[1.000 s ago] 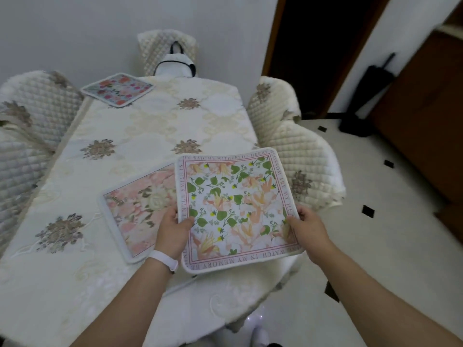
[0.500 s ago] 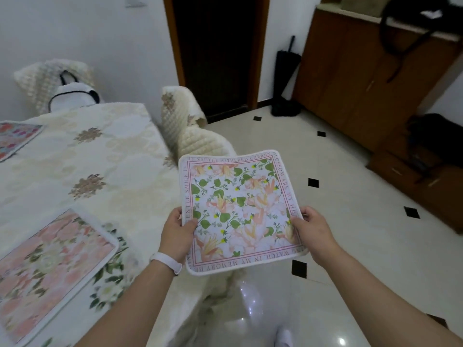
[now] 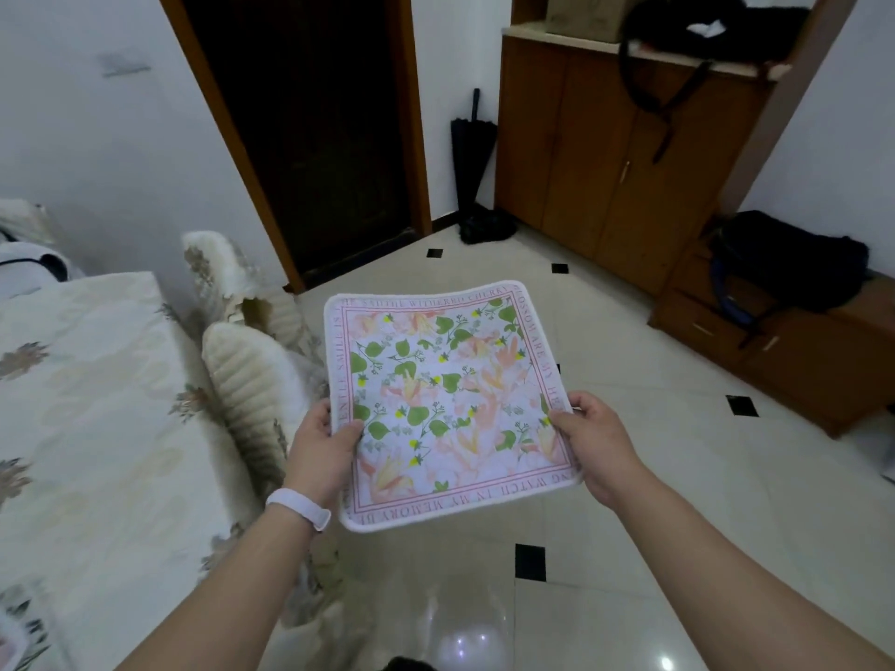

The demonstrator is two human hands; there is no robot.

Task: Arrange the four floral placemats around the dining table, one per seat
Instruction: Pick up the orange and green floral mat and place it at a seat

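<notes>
I hold a square floral placemat (image 3: 450,394) with green leaves, peach flowers and a pink lettered border, flat in the air over the floor, to the right of the dining table (image 3: 87,404). My left hand (image 3: 322,450) grips its left edge, and my right hand (image 3: 593,443) grips its right edge. The table wears a cream embroidered cloth. A corner of another floral placemat (image 3: 19,627) shows at the bottom left edge. The other placemats are out of view.
Two cream quilted chairs (image 3: 252,380) stand pushed against the table's right side, just left of the held mat. Beyond are a dark doorway (image 3: 315,138), a folded black umbrella (image 3: 472,147), a wooden cabinet (image 3: 605,152) and a low unit with a black bag (image 3: 784,263). Glossy tiled floor (image 3: 678,525) lies on the right.
The view has swung right, away from the table. The pink placemat on the table has slid out of view, and the held mat now hangs over the floor beside the chairs.
</notes>
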